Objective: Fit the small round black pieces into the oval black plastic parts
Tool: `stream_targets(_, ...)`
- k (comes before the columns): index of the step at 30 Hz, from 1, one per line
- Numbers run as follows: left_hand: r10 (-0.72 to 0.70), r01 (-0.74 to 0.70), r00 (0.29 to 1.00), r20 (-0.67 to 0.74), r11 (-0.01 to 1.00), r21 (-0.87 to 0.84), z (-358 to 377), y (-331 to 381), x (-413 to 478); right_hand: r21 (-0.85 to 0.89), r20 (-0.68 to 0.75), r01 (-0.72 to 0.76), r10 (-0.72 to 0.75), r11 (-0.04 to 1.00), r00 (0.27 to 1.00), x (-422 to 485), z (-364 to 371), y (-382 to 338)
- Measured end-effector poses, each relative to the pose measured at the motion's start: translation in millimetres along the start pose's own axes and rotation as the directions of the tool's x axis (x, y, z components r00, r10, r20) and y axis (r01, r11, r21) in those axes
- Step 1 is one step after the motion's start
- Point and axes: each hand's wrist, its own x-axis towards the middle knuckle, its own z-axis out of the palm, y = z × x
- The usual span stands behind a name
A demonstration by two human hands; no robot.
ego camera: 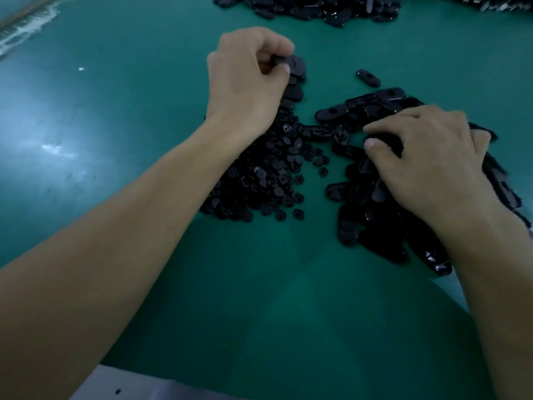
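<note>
1. The left hand pinches an oval black part between thumb and curled fingers, beyond centre.
2. The right hand lies on the pile of oval parts at right, thumb and forefinger curled round a second oval part.
3. The small round pieces are heaped beside the left wrist on the green desk.
4. Another black heap lies at the far edge.

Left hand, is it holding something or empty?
Holding. The left hand has its fingers curled round a black oval part.
</note>
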Motion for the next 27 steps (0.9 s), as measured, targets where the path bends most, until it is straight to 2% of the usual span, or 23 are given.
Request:
stream_targets(12, -0.123, 0.075, 0.978, 0.166, 0.960, 0.271, 7, -5, 19, 0.068, -0.147, 0.050, -0.039, 0.996, 0.988, -1, -5, 0)
stream_targets(20, -0.154, 0.066, 0.952, 0.264, 0.947, 0.314, 3, 9, 12, 0.219, -0.186, 0.020, 0.022, 0.975, 0.982, -3, -8, -5)
stream_targets(23, -0.086, 0.009, 0.961, 0.261, 0.959, 0.283, 5, 12, 2, 0.214, -0.179, 0.042, -0.003, 0.976, 0.984, -2, -7, -6)
stream_targets(27, 0.021, -0.054, 0.984, 0.180, 0.982, 0.181, 8, 13, -7, 0.123, -0.112, 0.045, -0.031, 0.991, 0.993, 0, -4, -4)
